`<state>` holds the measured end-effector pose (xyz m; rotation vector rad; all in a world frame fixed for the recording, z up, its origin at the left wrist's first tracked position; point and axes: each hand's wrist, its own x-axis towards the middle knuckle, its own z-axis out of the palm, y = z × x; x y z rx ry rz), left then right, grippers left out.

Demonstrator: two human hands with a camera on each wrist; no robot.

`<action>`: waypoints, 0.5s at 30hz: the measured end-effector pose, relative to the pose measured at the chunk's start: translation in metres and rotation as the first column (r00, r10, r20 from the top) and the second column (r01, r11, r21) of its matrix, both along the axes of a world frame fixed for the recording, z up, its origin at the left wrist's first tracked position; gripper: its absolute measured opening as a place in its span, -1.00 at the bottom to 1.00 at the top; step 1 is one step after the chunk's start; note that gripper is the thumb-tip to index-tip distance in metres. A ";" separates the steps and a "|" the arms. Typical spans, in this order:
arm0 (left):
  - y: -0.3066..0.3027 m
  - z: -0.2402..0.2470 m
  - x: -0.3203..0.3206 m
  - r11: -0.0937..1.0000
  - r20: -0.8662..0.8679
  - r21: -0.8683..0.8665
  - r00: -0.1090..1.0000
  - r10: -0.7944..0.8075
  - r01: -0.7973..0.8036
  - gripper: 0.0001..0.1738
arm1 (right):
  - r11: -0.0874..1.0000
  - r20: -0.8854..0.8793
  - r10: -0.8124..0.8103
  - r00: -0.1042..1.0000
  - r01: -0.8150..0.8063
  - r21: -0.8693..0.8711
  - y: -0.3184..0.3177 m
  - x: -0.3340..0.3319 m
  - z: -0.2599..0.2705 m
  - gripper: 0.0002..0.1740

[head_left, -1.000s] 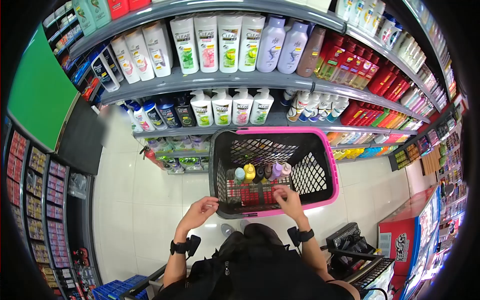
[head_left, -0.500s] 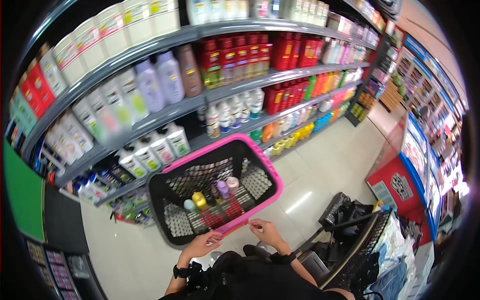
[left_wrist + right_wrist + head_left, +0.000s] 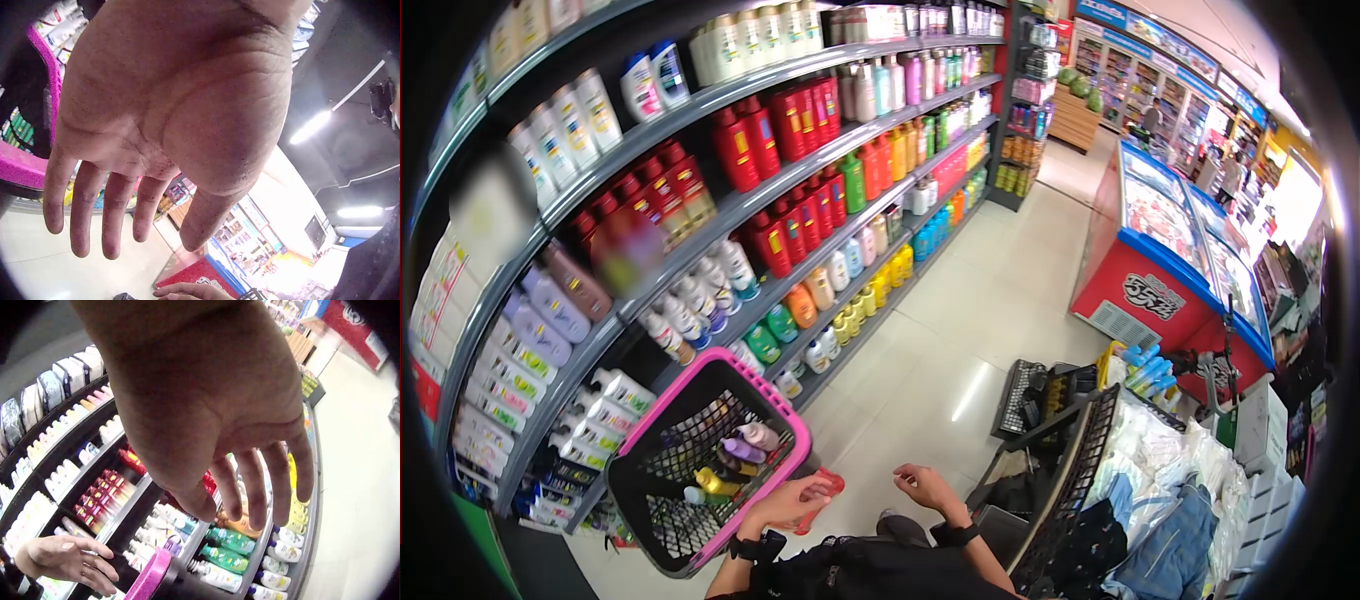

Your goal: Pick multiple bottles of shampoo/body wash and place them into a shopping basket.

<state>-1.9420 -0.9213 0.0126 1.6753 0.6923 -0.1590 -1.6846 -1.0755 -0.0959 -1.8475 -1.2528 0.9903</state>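
We find the left hand [image 3: 781,506] at lower left of the head view, just beside the pink near rim of the basket [image 3: 798,432]. Its fingers are straight and spread and grip nothing. We judge it steadies the bottles [image 3: 742,451] inside. The right hand [image 3: 922,488], at lower centre, hangs relaxed and empty.

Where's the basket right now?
In the head view the pink-rimmed basket is at lower left, on the person's left side, between the bottle shelves and the open left hand by its near rim.
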 end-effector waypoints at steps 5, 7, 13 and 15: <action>0.036 -0.015 0.081 0.985 -0.001 0.057 0.986 -0.164 0.164 -0.51 | 0.978 -0.026 -0.207 0.978 0.206 -0.029 -0.012 0.060 -0.001 -0.68; 0.050 -0.028 0.114 0.968 0.003 0.094 0.972 -0.234 0.232 -0.48 | 0.962 -0.013 -0.269 0.963 0.268 -0.045 -0.016 0.080 -0.003 -0.68; 0.095 -0.041 0.221 0.924 -0.059 -0.002 0.923 -0.381 0.382 -0.47 | 0.928 -0.068 -0.354 0.933 0.342 -0.144 -0.008 0.134 -0.004 -0.65; 0.115 -0.046 0.260 0.898 -0.038 0.011 0.897 -0.440 0.440 -0.45 | 0.914 -0.034 -0.387 0.922 0.378 -0.151 0.001 0.159 -0.012 -0.64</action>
